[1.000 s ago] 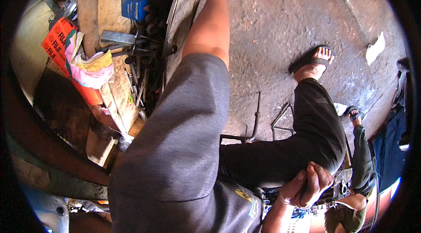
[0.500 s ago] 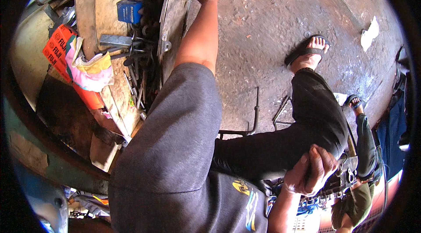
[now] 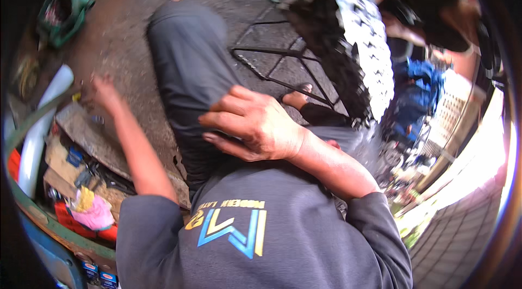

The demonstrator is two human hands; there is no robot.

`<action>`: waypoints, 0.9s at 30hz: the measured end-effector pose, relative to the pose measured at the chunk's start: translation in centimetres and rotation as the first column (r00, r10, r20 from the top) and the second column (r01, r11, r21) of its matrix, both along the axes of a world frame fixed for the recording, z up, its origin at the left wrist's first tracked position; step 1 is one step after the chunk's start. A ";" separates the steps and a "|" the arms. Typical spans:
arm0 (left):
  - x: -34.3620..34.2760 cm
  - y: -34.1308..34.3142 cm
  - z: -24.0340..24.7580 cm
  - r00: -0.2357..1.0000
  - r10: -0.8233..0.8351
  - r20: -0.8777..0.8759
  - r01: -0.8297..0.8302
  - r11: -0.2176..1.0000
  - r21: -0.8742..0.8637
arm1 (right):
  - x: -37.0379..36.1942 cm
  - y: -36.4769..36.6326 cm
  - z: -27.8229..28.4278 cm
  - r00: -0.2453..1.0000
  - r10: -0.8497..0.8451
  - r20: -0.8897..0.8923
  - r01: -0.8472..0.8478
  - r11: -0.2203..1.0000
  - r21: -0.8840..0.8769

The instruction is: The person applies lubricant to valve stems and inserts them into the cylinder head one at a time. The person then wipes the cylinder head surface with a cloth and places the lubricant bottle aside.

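My left hand (image 3: 103,92) reaches out to the far left, just beyond the end of a wooden box (image 3: 81,121). Motion smears its fingers, so whether they hold anything cannot be told. Hand tools (image 3: 106,176) and a small blue carton (image 3: 75,157) lie inside the box. My right hand (image 3: 251,124) hovers over my lap in front of my shirt, its fingers loosely curled and apart from the thumb. Nothing shows in it.
A bulky metal machine part (image 3: 365,55) with a bright notched edge stands by a black metal frame (image 3: 266,52) at right. Another person (image 3: 429,1) is beyond it. A green container (image 3: 81,0), a pale tube (image 3: 48,107) and a pink-yellow bag (image 3: 93,212) are at left.
My view has swung right, bringing the machine part and frame into fuller view. My right hand has come over my lap, its fingers looser. My left hand still reaches near the box's far end.
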State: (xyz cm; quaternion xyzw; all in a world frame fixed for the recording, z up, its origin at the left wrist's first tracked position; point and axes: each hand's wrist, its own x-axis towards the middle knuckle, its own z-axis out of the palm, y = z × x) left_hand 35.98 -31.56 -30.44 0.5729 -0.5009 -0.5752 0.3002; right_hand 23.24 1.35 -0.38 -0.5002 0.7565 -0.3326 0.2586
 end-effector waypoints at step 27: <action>-6.9 39.1 33.5 0.054 -0.697 -0.715 0.914 -0.254 0.317 | 11.3 30.7 4.4 0.486 -0.864 0.127 0.843 0.426 -0.328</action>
